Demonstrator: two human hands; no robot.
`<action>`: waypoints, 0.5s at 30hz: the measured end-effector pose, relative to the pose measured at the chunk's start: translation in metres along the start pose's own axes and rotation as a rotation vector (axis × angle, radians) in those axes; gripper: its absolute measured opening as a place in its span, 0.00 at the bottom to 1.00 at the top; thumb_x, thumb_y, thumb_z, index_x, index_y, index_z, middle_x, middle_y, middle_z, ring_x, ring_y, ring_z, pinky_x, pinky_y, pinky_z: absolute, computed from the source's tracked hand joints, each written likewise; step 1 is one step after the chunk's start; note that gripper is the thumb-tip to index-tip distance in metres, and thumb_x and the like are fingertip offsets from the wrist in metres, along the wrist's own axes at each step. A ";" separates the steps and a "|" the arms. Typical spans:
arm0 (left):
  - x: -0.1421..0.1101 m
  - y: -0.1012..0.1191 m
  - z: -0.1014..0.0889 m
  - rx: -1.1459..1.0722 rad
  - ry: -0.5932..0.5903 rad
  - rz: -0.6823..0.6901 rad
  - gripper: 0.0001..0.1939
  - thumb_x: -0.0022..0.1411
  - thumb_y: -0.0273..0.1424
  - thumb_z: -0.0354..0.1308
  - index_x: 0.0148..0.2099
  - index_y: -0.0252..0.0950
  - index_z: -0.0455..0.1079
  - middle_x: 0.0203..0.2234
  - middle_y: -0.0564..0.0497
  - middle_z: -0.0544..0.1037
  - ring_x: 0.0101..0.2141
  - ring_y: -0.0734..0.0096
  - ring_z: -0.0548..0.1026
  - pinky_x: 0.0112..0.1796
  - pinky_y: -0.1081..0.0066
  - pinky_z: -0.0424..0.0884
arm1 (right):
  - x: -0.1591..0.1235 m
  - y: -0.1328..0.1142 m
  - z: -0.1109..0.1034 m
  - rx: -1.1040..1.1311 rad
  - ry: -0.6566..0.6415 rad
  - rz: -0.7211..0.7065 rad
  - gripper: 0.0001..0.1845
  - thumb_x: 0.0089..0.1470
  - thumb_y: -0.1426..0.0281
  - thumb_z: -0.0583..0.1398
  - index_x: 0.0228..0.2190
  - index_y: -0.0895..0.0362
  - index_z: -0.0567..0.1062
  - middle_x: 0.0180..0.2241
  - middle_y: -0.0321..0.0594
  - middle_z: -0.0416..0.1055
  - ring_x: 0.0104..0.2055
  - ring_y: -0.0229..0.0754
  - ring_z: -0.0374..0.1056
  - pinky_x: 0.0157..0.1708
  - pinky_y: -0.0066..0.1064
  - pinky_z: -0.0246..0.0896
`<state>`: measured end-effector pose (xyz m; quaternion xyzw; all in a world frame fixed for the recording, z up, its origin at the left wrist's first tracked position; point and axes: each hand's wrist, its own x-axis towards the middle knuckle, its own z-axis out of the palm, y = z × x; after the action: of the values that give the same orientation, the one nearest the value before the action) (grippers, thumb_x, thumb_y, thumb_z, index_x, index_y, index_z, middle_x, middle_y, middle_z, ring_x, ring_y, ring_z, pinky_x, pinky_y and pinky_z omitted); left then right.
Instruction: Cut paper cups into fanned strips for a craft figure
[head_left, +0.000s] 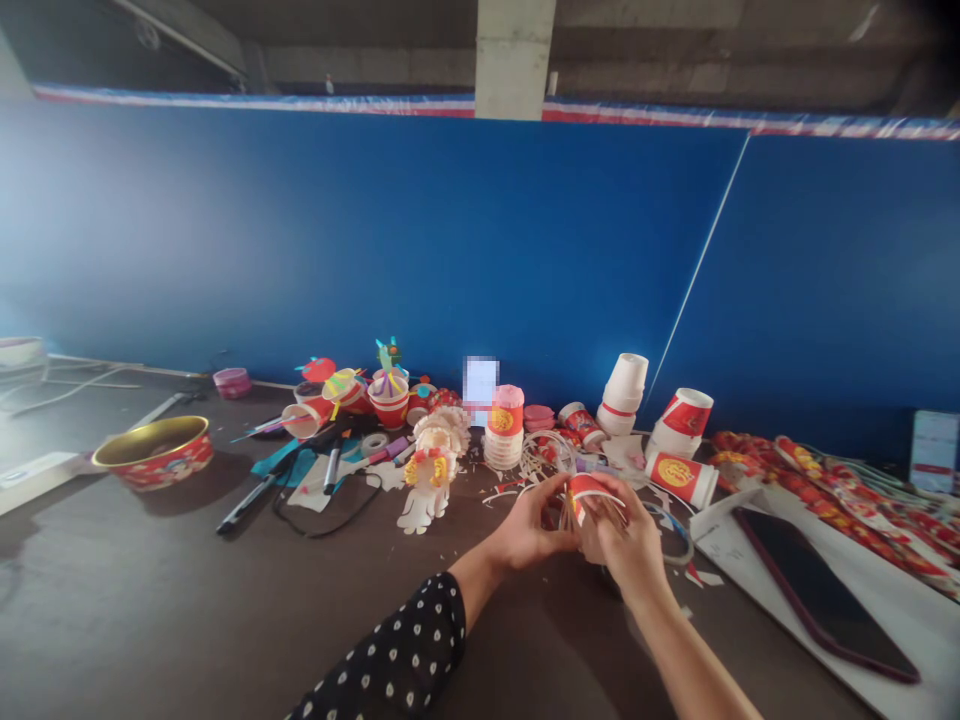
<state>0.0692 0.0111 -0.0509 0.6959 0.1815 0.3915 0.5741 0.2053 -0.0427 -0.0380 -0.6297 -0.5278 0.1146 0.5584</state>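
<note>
Here, left hand (529, 525) and right hand (626, 530) closed around a red paper cup (585, 497), lettering unreadable.

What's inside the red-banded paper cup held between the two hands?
Thin strips fan out at the lower edge of the red-banded paper cup. The left hand and right hand cover most of it, so its inside cannot be seen.

We record the following colours: a red-and-white paper cup (583, 497), a black sleeve (401, 650) with white dots, a red patterned bowl (154, 462) with a gold interior, and a deep blue wall (375, 240).
</note>
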 end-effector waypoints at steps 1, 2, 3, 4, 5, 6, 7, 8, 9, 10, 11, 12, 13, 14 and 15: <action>0.000 0.000 -0.001 -0.006 -0.026 -0.010 0.39 0.41 0.26 0.64 0.57 0.35 0.56 0.44 0.45 0.69 0.40 0.64 0.69 0.37 0.68 0.65 | 0.000 0.001 0.000 -0.019 0.010 -0.002 0.15 0.45 0.63 0.56 0.37 0.55 0.70 0.35 0.41 0.73 0.36 0.46 0.69 0.34 0.33 0.61; 0.000 0.000 -0.001 -0.018 -0.044 -0.012 0.39 0.41 0.27 0.65 0.57 0.36 0.56 0.45 0.44 0.69 0.40 0.63 0.68 0.37 0.69 0.64 | 0.000 0.001 0.001 -0.040 0.018 -0.002 0.15 0.46 0.62 0.56 0.36 0.54 0.71 0.36 0.41 0.73 0.36 0.46 0.68 0.34 0.33 0.61; 0.000 -0.001 -0.002 -0.036 -0.052 -0.012 0.39 0.41 0.28 0.65 0.56 0.36 0.56 0.46 0.44 0.68 0.40 0.63 0.68 0.36 0.69 0.64 | 0.000 0.002 0.001 -0.062 0.025 -0.002 0.15 0.46 0.61 0.56 0.36 0.54 0.71 0.36 0.41 0.73 0.37 0.46 0.68 0.35 0.33 0.60; 0.000 -0.003 -0.002 -0.061 -0.054 -0.014 0.39 0.41 0.28 0.65 0.56 0.36 0.56 0.46 0.43 0.67 0.41 0.62 0.68 0.37 0.69 0.64 | 0.000 0.002 0.002 -0.082 0.031 -0.002 0.15 0.46 0.61 0.56 0.36 0.54 0.71 0.36 0.41 0.72 0.37 0.46 0.68 0.35 0.34 0.60; 0.000 -0.004 -0.001 -0.093 -0.057 -0.018 0.39 0.41 0.29 0.66 0.56 0.37 0.56 0.47 0.43 0.66 0.42 0.62 0.68 0.37 0.68 0.64 | 0.000 0.002 0.002 -0.098 0.036 -0.001 0.15 0.46 0.60 0.56 0.36 0.54 0.71 0.36 0.41 0.72 0.38 0.46 0.67 0.36 0.34 0.59; 0.000 -0.005 0.000 -0.120 -0.061 -0.023 0.40 0.40 0.29 0.66 0.56 0.37 0.56 0.48 0.43 0.66 0.42 0.61 0.67 0.38 0.67 0.65 | -0.001 0.002 0.002 -0.109 0.039 0.001 0.15 0.46 0.60 0.56 0.36 0.54 0.70 0.35 0.41 0.72 0.38 0.47 0.67 0.36 0.34 0.59; 0.000 -0.006 0.001 -0.138 -0.061 -0.028 0.40 0.40 0.30 0.66 0.56 0.38 0.55 0.48 0.43 0.66 0.43 0.61 0.67 0.38 0.67 0.65 | -0.001 0.003 0.003 -0.114 0.036 0.003 0.15 0.46 0.60 0.56 0.36 0.54 0.70 0.35 0.41 0.71 0.38 0.47 0.67 0.36 0.35 0.59; 0.000 -0.006 0.003 -0.148 -0.057 -0.032 0.40 0.40 0.31 0.66 0.56 0.38 0.55 0.48 0.43 0.66 0.43 0.61 0.67 0.39 0.66 0.65 | -0.001 0.002 0.003 -0.125 0.031 0.006 0.16 0.46 0.60 0.56 0.36 0.54 0.70 0.36 0.42 0.71 0.38 0.47 0.67 0.36 0.35 0.59; 0.000 -0.006 0.005 -0.154 -0.045 -0.039 0.39 0.41 0.31 0.66 0.56 0.37 0.56 0.48 0.43 0.67 0.43 0.61 0.68 0.40 0.65 0.65 | -0.001 0.002 0.003 -0.141 0.024 0.007 0.16 0.46 0.60 0.55 0.37 0.54 0.70 0.36 0.42 0.70 0.38 0.47 0.66 0.36 0.35 0.59; 0.000 -0.004 0.007 -0.161 -0.028 -0.046 0.37 0.42 0.32 0.65 0.55 0.36 0.57 0.46 0.43 0.68 0.43 0.61 0.68 0.41 0.65 0.65 | -0.002 0.002 0.003 -0.160 0.016 0.007 0.17 0.47 0.59 0.55 0.37 0.55 0.70 0.36 0.43 0.70 0.38 0.47 0.66 0.36 0.35 0.59; -0.001 -0.002 0.008 -0.174 -0.007 -0.054 0.35 0.43 0.33 0.64 0.54 0.34 0.58 0.45 0.44 0.69 0.42 0.62 0.69 0.41 0.65 0.65 | -0.002 0.001 0.004 -0.181 0.009 0.004 0.17 0.47 0.59 0.55 0.37 0.55 0.70 0.37 0.43 0.70 0.38 0.47 0.66 0.36 0.36 0.59; -0.001 0.000 0.010 -0.193 0.015 -0.059 0.32 0.44 0.33 0.63 0.53 0.33 0.60 0.43 0.44 0.70 0.42 0.62 0.69 0.41 0.66 0.65 | -0.003 0.000 0.004 -0.197 0.005 -0.004 0.17 0.47 0.59 0.55 0.38 0.55 0.70 0.37 0.44 0.69 0.38 0.47 0.66 0.36 0.36 0.59; -0.001 0.003 0.011 -0.208 0.034 -0.060 0.30 0.46 0.33 0.62 0.52 0.31 0.61 0.42 0.44 0.71 0.41 0.62 0.69 0.41 0.66 0.65 | -0.003 0.000 0.004 -0.207 0.004 -0.017 0.17 0.47 0.60 0.54 0.38 0.55 0.70 0.38 0.44 0.69 0.38 0.47 0.66 0.37 0.36 0.59; -0.001 0.005 0.012 -0.207 0.049 -0.056 0.28 0.47 0.33 0.61 0.50 0.31 0.62 0.41 0.45 0.72 0.41 0.63 0.69 0.41 0.67 0.65 | -0.004 -0.002 0.005 -0.210 0.006 -0.032 0.17 0.47 0.60 0.55 0.38 0.55 0.70 0.38 0.44 0.69 0.38 0.47 0.66 0.37 0.36 0.59; 0.000 0.007 0.012 -0.184 0.063 -0.049 0.26 0.47 0.32 0.60 0.49 0.30 0.63 0.40 0.45 0.72 0.41 0.63 0.70 0.41 0.68 0.64 | -0.005 -0.003 0.005 -0.212 0.009 -0.047 0.17 0.47 0.61 0.55 0.38 0.55 0.70 0.38 0.44 0.69 0.38 0.47 0.66 0.37 0.36 0.59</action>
<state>0.0765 0.0013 -0.0449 0.6227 0.1799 0.4140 0.6391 0.1980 -0.0436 -0.0397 -0.6733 -0.5489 0.0421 0.4935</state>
